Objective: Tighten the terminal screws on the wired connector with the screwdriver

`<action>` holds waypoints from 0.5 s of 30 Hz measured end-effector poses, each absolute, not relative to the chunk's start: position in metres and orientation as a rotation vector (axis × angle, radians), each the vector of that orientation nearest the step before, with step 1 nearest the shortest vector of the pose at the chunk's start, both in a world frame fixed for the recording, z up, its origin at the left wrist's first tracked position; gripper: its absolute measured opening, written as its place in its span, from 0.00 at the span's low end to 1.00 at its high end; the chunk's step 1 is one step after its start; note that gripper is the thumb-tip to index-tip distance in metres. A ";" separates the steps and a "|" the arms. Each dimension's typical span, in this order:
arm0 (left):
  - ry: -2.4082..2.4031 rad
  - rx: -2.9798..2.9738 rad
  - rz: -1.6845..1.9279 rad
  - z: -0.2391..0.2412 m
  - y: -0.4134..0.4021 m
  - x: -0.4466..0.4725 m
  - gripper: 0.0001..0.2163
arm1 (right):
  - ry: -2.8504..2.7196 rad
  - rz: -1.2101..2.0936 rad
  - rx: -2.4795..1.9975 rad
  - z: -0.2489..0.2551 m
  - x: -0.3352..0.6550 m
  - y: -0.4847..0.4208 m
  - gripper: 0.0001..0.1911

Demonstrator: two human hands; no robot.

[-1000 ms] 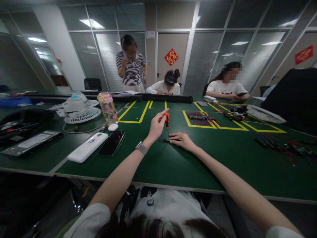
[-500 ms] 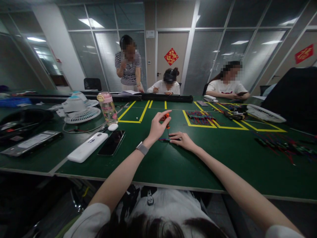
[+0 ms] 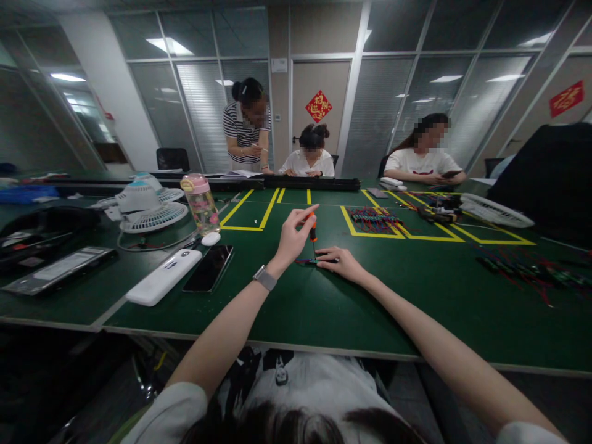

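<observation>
My left hand [image 3: 296, 233] grips an orange-and-black screwdriver [image 3: 313, 232] by its handle, the index finger stretched over the top. The screwdriver stands nearly upright, its thin shaft pointing down at a small green circuit board [image 3: 313, 261] on the table. Red and blue wires run from the board toward the left. My right hand [image 3: 340, 263] lies low on the table with its fingertips pressed on the board's right end, holding it down. Whether the tip sits in a screw is too small to tell.
Left of my hands are a black phone [image 3: 208, 267], a white power bank [image 3: 163, 277], a bottle [image 3: 201, 205] and white fans [image 3: 152, 209]. Wired boards lie in a pile [image 3: 375, 221] inside yellow tape, with more [image 3: 536, 271] at far right. Three people are across the table [image 3: 277, 308].
The screwdriver handle has turned slightly in my left hand, showing more black. My right hand stays on the board. Across the table, the standing person has leaned forward and lowered a hand.
</observation>
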State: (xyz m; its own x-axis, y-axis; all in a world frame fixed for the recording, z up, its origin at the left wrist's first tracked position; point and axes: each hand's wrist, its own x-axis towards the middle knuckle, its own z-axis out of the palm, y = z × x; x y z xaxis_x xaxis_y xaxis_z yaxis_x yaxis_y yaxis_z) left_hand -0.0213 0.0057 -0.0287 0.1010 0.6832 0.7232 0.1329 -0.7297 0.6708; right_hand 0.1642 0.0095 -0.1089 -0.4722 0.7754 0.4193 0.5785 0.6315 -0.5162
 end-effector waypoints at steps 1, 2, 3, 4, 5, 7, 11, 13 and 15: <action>0.771 1.942 1.649 -0.028 0.005 -0.021 0.14 | -2.218 0.398 -1.054 -0.109 0.164 0.009 0.12; 0.739 1.932 1.623 -0.028 0.005 -0.021 0.15 | -2.219 0.396 -1.055 -0.108 0.164 0.009 0.12; 0.710 1.918 1.596 -0.028 0.005 -0.020 0.15 | -2.218 0.396 -1.056 -0.108 0.164 0.009 0.12; 0.691 1.903 1.577 -0.027 0.004 -0.020 0.15 | -2.218 0.398 -1.057 -0.108 0.164 0.009 0.12; 0.692 1.895 1.573 -0.028 0.004 -0.019 0.15 | -2.218 0.399 -1.057 -0.108 0.164 0.009 0.12; 0.744 1.906 1.619 -0.028 0.003 -0.019 0.14 | -2.217 0.401 -1.057 -0.107 0.164 0.008 0.12; 0.841 1.970 1.701 -0.029 0.003 -0.020 0.12 | -2.216 0.408 -1.052 -0.107 0.164 0.008 0.12; 0.808 1.966 1.648 -0.030 0.004 -0.020 0.14 | -2.216 0.412 -1.051 -0.107 0.164 0.008 0.12; 0.749 1.928 1.583 -0.030 0.005 -0.019 0.16 | -2.213 0.421 -1.054 -0.107 0.164 0.008 0.12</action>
